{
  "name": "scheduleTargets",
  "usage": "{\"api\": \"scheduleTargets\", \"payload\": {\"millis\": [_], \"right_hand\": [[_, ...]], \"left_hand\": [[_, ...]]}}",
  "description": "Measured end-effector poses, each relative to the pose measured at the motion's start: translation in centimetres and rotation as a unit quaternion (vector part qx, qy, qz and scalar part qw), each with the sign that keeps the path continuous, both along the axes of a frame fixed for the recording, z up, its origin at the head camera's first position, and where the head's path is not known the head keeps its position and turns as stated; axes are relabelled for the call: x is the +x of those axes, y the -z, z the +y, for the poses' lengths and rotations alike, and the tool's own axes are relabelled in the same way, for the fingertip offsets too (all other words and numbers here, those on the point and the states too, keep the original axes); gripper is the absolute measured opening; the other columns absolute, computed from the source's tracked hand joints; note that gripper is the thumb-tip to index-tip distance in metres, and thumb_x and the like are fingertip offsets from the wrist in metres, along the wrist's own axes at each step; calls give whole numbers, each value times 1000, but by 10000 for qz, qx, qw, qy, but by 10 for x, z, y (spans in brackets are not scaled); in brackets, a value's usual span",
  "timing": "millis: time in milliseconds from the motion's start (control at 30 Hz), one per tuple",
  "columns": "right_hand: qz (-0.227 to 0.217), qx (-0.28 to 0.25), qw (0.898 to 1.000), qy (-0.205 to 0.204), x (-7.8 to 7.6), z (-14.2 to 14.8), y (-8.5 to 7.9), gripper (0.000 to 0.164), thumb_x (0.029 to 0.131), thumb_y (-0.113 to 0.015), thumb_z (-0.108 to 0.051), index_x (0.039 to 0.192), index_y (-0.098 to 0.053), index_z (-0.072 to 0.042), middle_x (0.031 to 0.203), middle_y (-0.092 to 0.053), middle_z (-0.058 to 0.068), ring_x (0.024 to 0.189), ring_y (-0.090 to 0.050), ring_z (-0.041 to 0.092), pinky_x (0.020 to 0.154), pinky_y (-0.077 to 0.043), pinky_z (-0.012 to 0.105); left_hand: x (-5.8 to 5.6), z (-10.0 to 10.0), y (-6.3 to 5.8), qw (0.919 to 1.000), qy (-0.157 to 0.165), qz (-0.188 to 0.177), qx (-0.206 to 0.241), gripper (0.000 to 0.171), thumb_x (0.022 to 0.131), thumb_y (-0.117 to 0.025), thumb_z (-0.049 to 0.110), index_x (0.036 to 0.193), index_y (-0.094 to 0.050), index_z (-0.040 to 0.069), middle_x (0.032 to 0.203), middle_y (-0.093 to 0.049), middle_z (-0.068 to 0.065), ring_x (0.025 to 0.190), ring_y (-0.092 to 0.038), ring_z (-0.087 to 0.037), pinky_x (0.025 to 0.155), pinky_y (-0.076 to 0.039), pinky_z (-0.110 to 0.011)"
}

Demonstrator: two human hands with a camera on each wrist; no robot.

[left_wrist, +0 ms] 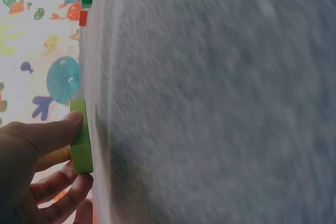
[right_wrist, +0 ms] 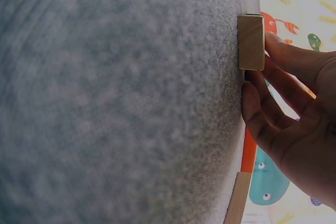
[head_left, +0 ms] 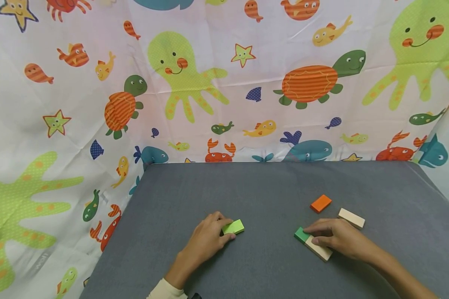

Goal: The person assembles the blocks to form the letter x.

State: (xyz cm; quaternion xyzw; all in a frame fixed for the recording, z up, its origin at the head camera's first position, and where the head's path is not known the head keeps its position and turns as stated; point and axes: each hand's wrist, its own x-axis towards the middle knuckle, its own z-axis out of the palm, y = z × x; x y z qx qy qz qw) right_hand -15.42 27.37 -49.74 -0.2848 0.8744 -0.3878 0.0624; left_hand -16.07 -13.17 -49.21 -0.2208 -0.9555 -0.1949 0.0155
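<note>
A lime green block (head_left: 233, 227) is pinched between the thumb and fingers of my left hand (head_left: 208, 234) at the table's left middle. The left wrist view shows the thumb pressing on this lime block (left_wrist: 81, 145), held low at the table surface. My right hand (head_left: 338, 236) grips a plain wooden block (head_left: 319, 248) that lies end to end with a dark green block (head_left: 301, 235). Its thumb is on the wooden block, while the index fingertip reaches the green one. In the right wrist view the end of the wooden block (right_wrist: 251, 43) faces the camera.
An orange block (head_left: 321, 203) lies beyond my right hand. Another plain wooden block (head_left: 351, 218) rests just behind that hand, partly overlapped by it. The grey table (head_left: 262, 187) ends at a hanging cloth (head_left: 205, 25) printed with sea animals.
</note>
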Motion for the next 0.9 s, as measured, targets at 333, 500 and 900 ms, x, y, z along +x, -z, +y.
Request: {"api": "scheduleTargets", "payload": {"millis": [333, 500, 900], "right_hand": [[75, 31, 10000, 16, 0, 1, -1, 23, 95, -81, -20, 117, -82, -12, 109, -78, -3, 101, -66, 0, 80, -56, 25], [68, 79, 9999, 25, 0, 1, -2, 24, 95, -81, -21, 117, -82, -13, 110, -78, -4, 102, -66, 0, 81, -56, 25], [-6, 142, 9999, 56, 0, 1, -3, 24, 95, -81, -22, 117, -82, -14, 110, -78, -4, 102, -65, -1, 81, -56, 26]], "left_hand": [[12, 21, -10, 9999, 169, -15, 17, 42, 92, -84, 39, 127, -77, 17, 108, -64, 6, 90, -55, -6, 71, -45, -25], [18, 33, -13, 9997, 256, -22, 34, 42, 91, -84, 39, 126, -77, 17, 109, -65, 5, 90, -55, -5, 71, -45, -24], [30, 58, -10, 9988, 360, 314, 56, 40, 90, -84, 43, 121, -78, 18, 104, -65, 6, 83, -54, -3, 63, -41, -21]]}}
